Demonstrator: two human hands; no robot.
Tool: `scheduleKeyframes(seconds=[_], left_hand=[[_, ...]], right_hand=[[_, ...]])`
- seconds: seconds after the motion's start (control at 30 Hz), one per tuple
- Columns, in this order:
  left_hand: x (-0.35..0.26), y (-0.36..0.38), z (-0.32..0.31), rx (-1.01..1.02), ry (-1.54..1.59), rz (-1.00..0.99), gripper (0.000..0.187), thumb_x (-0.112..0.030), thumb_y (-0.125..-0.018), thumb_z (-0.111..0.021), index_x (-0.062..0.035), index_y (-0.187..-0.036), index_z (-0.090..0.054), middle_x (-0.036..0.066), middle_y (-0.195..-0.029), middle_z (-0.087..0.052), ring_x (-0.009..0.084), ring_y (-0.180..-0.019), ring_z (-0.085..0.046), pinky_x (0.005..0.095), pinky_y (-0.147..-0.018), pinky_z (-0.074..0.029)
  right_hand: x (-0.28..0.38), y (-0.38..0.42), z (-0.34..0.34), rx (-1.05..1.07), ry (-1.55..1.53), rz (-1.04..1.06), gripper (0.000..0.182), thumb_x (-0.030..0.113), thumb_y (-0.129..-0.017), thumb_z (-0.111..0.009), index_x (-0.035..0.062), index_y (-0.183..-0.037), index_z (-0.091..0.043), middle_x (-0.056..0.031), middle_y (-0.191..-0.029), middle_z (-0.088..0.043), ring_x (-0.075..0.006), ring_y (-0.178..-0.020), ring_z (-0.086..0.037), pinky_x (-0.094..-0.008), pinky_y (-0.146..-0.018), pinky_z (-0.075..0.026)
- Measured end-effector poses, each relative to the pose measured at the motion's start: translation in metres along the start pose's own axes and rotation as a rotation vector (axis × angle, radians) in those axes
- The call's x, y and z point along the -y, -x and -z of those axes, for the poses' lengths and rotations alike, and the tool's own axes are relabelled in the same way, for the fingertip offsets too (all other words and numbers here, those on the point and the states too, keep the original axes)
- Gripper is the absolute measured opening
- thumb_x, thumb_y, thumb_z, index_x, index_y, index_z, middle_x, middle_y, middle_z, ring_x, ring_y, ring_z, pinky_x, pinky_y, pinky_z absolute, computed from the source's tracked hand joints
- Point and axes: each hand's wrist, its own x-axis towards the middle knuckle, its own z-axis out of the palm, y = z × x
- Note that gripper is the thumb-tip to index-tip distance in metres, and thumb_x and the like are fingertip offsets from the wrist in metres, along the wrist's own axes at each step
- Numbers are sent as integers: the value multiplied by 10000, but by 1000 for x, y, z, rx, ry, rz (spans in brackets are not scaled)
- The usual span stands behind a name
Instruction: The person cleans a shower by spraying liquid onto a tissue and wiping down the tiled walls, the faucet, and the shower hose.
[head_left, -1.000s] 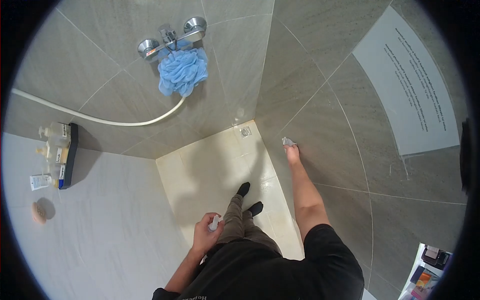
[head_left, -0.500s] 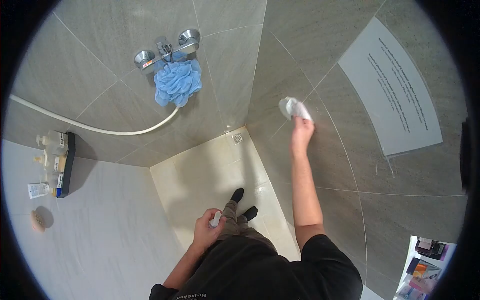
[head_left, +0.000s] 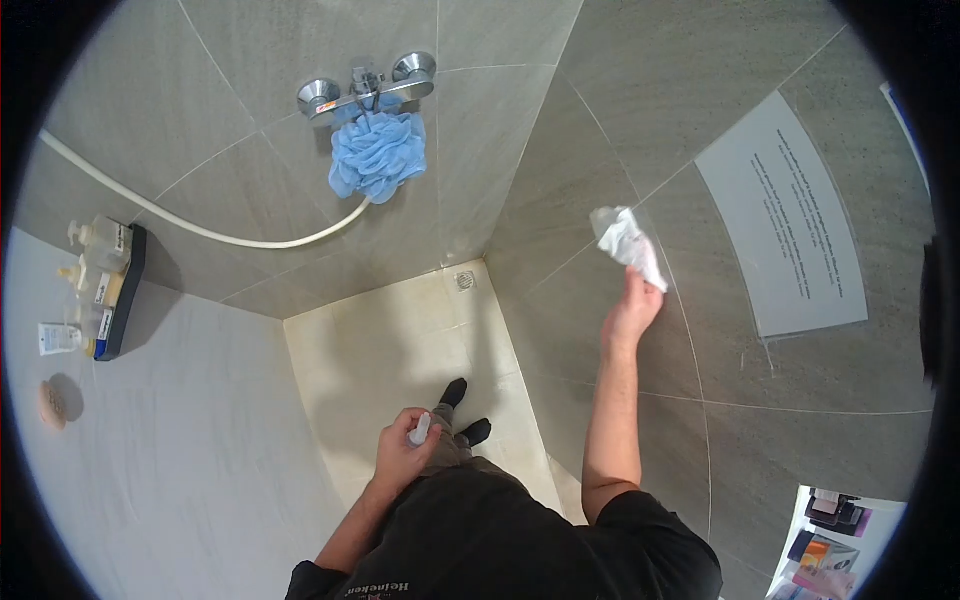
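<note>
My right hand (head_left: 633, 310) is raised to the grey tiled wall (head_left: 560, 330) on the right. Its fingers pinch a crumpled white wipe (head_left: 630, 243), which spreads upward from the fingertips over the tiles. A greyish, see-through patch shows at the wipe's upper left end. Low in front of my body, my left hand (head_left: 403, 450) is wrapped round a small white object with a narrow end (head_left: 420, 430); the palm and fingers hide the rest of it.
A printed sheet (head_left: 785, 220) hangs on the right wall. Ahead are a chrome shower mixer (head_left: 368, 92), a blue bath puff (head_left: 378, 157) and a white hose (head_left: 230, 238). Bottles stand on a dark shelf (head_left: 125, 300) at left. A floor drain (head_left: 465, 281) lies in the corner.
The right hand has moved slightly down along the wall, and the wipe now looks more spread out. The left hand keeps its hold. The camera view has shifted a little.
</note>
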Motion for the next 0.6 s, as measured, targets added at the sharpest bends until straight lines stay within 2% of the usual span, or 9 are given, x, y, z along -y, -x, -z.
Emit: scheduleKeyframes(seconds=[0.07, 0.2, 0.3, 0.4, 0.43, 0.5, 0.57, 0.6], left_hand=[[-2, 0, -1, -37, -40, -58, 215, -117, -872, -727, -35, -1042, -624, 56, -796, -681, 94, -738, -631, 277, -702, -511], [-3, -6, -2, 9, -14, -39, 231, -133, -869, -737, -28, -1044, -629, 70, -833, -693, 116, -775, -651, 289, -734, -520], [-7, -27, -5, 78, -31, -11, 251, -150, -866, -750, -24, -1049, -632, 78, -878, -703, 138, -814, -666, 298, -759, -525], [-9, -58, -6, 116, -46, -2, 264, -164, -866, -757, -24, -1054, -635, 85, -903, -711, 151, -843, -673, 303, -779, -527], [-7, -70, -6, 124, -49, 18, 265, -171, -867, -757, -26, -1054, -637, 89, -906, -713, 154, -851, -676, 303, -785, -527], [-10, -102, 0, 144, -56, 26, 266, -177, -869, -757, -29, -1055, -638, 93, -908, -714, 157, -859, -679, 303, -791, -527], [-20, -131, 4, 172, -149, -12, 316, -232, -875, -751, -18, -1074, -630, 158, -931, -741, 257, -876, -738, 353, -787, -562], [-21, -144, 4, 174, -140, -16, 316, -232, -875, -751, -18, -1074, -630, 158, -931, -741, 257, -876, -738, 353, -787, -562]], right_hand=[[-28, 9, 8, 4, 69, -145, 320, 75, -918, -595, -99, -1185, -628, -115, -1156, -681, -181, -1083, -627, -305, -966, -429], [-102, 23, 24, -1, 154, -372, 312, 131, -877, -606, -58, -1122, -649, -75, -1095, -674, -177, -1043, -611, -317, -935, -427], [-150, 23, 26, -35, 166, -657, 312, 150, -866, -598, -20, -1125, -634, -65, -1074, -656, -180, -997, -591, -308, -892, -419], [-208, 17, 39, 36, 201, -768, 329, 151, -858, -606, -28, -1133, -630, -75, -1071, -657, -182, -1000, -587, -312, -896, -417], [-239, 17, 50, 90, 343, -707, 333, 151, -850, -619, -39, -1123, -633, -82, -1055, -651, -179, -987, -578, -315, -879, -416], [-252, 15, 39, 81, 355, -721, 330, 148, -845, -624, -49, -1108, -637, -83, -1038, -647, -175, -975, -571, -321, -873, -416], [-270, 6, 32, 89, 390, -727, 327, 146, -840, -628, -60, -1094, -641, -85, -1020, -643, -172, -963, -564, -328, -867, -417], [-286, 2, 31, 120, 448, -758, 324, 146, -831, -638, -67, -1075, -645, -91, -1008, -648, -181, -956, -570, -336, -865, -424]])
